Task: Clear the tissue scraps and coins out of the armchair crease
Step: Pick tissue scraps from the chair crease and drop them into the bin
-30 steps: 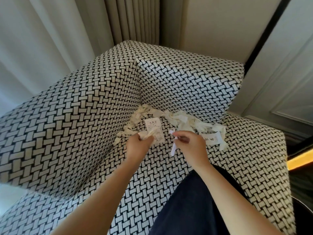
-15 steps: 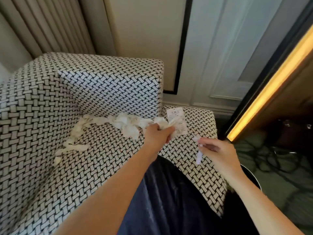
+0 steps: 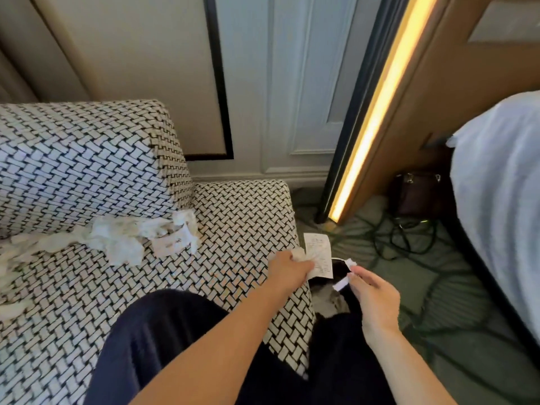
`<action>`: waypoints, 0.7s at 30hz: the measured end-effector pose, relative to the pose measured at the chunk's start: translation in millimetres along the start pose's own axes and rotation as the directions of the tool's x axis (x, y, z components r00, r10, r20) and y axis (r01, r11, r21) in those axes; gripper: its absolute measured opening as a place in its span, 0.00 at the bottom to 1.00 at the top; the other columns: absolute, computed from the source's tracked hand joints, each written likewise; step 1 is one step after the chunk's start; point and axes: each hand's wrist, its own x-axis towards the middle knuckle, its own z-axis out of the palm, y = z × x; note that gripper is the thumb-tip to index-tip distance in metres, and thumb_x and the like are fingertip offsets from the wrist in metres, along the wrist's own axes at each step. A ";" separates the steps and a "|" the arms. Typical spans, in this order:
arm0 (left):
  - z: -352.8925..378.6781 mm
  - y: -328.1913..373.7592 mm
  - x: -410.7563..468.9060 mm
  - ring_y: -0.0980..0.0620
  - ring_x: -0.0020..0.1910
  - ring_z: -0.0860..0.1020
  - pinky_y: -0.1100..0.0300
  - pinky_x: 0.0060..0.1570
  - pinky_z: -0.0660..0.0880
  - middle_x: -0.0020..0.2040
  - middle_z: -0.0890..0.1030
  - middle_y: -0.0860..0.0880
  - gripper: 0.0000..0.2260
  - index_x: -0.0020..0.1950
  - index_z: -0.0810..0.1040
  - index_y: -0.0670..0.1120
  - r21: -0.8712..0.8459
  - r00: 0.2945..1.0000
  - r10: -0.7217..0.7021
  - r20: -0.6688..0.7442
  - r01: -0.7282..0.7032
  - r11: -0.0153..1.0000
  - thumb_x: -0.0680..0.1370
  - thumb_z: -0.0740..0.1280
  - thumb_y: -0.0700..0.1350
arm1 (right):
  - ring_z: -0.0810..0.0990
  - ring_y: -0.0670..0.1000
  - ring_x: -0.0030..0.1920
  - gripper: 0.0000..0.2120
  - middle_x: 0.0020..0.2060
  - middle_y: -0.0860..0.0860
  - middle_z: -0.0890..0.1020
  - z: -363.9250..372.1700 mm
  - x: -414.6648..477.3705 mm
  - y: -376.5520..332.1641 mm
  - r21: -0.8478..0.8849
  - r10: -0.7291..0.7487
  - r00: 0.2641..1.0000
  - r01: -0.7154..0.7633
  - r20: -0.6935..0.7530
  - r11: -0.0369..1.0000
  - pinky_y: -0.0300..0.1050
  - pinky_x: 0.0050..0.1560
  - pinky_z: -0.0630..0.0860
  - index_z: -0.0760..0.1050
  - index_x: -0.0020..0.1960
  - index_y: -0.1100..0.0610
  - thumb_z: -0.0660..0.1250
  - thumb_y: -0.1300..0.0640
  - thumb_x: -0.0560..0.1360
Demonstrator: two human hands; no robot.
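A row of white tissue scraps (image 3: 128,238) lies along the crease of the black-and-white woven armchair (image 3: 87,165), where seat meets backrest. My left hand (image 3: 287,268) grips a printed paper slip (image 3: 318,254) together with some tissue, just past the seat's right edge. My right hand (image 3: 372,290) pinches a small white paper scrap (image 3: 342,285) beside it. Both hands hover over a dark bin (image 3: 336,296) on the floor, mostly hidden by my hands and leg. No coins are visible.
My dark-trousered leg (image 3: 163,346) rests on the seat. Dark cables (image 3: 409,238) trail over the green carpet to the right. A dark bag (image 3: 416,194) stands by a lit wooden panel (image 3: 371,118). A white-covered bed (image 3: 502,194) fills the right edge.
Both hands have carried the paper slip and the scrap rightward, from the crease past the seat's edge to above the bin. The view has swung right with them.
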 end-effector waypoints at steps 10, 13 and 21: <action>34.6 -7.0 4.2 0.49 0.44 0.78 0.56 0.45 0.75 0.43 0.80 0.46 0.07 0.46 0.77 0.43 0.289 0.994 0.106 0.032 -0.110 0.951 0.74 0.70 0.46 | 0.78 0.47 0.43 0.11 0.37 0.48 0.81 -0.2 23.8 22.8 0.066 0.052 0.992 -0.045 -0.113 0.997 0.47 0.56 0.75 0.79 0.37 0.51 0.67 0.61 0.76; 33.0 -6.4 4.9 0.50 0.41 0.76 0.53 0.47 0.76 0.41 0.79 0.46 0.10 0.49 0.78 0.41 0.287 0.992 0.123 0.035 -0.128 0.949 0.73 0.69 0.47 | 0.80 0.57 0.52 0.11 0.46 0.59 0.82 -1.8 30.1 24.5 0.064 0.142 0.986 -0.137 -0.087 0.989 0.54 0.62 0.73 0.79 0.37 0.54 0.65 0.60 0.77; 26.3 -2.0 1.4 0.51 0.41 0.76 0.53 0.49 0.76 0.42 0.79 0.45 0.11 0.52 0.78 0.40 0.237 0.989 0.141 0.054 -0.150 0.960 0.75 0.68 0.46 | 0.71 0.62 0.65 0.19 0.62 0.63 0.74 -4.1 36.3 25.6 0.011 0.223 0.975 -0.223 -0.015 0.975 0.56 0.68 0.66 0.71 0.60 0.70 0.56 0.54 0.81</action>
